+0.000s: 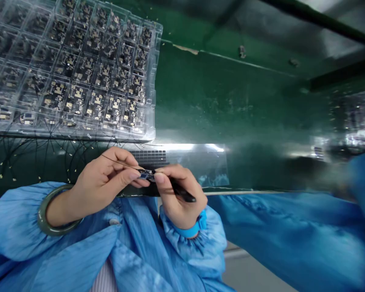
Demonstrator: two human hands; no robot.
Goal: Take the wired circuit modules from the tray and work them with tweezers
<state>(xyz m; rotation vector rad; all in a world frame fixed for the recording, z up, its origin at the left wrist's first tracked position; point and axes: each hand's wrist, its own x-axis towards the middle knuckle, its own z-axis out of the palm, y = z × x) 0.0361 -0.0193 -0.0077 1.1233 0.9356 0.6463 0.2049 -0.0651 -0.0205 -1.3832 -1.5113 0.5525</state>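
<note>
Between my two hands, at the table's front edge, is a small circuit board (147,174) with a thin dark wire running off it to the upper left. My left hand (108,180) pinches the board's left end between thumb and fingers. At the board's right end are the thumb and forefinger of my right hand (181,194), which also holds a black-handled tool (184,193); the tool's tip is hidden by the fingers. Just behind the hands lies a sheet of small black squares (150,155) on the green table.
A clear compartment tray (153,97) full of circuit boards stands at the back left, with thin black wires (48,152) along its front. Another person's blue sleeve (363,190) and a blurred tray (361,117) are at the right. A dark bar (322,18) crosses the top right.
</note>
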